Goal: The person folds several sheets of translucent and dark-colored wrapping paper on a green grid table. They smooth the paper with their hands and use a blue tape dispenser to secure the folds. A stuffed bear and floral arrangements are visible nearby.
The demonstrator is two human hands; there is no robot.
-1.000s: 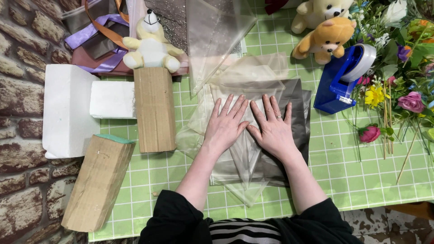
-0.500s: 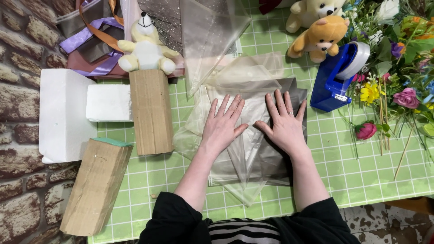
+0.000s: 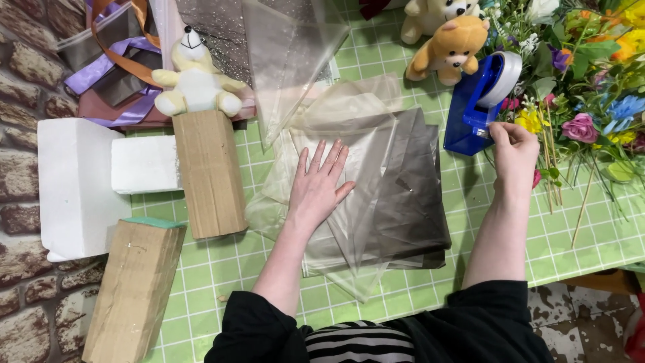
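Note:
My left hand (image 3: 319, 185) lies flat, fingers spread, on a stack of clear and grey film sheets (image 3: 396, 202) on the green checked tablecloth (image 3: 222, 269). My right hand (image 3: 514, 151) is off to the right at the blue tape dispenser (image 3: 480, 101), its fingertips pinched at the dispenser's front edge where the tape comes off. Whether tape is between the fingers is too small to tell.
Two wrapped tan blocks (image 3: 208, 171) (image 3: 134, 289) and white foam blocks (image 3: 77, 185) sit left. A white plush toy (image 3: 195, 84) stands behind them, two plush bears (image 3: 447, 44) at the back. Artificial flowers (image 3: 584, 87) crowd the right. Ribbons (image 3: 114, 60) lie at back left, by a brick wall (image 3: 20, 81).
My right hand has lifted off the film sheets and moved right to the tape dispenser. My left hand has stayed flat on the sheets.

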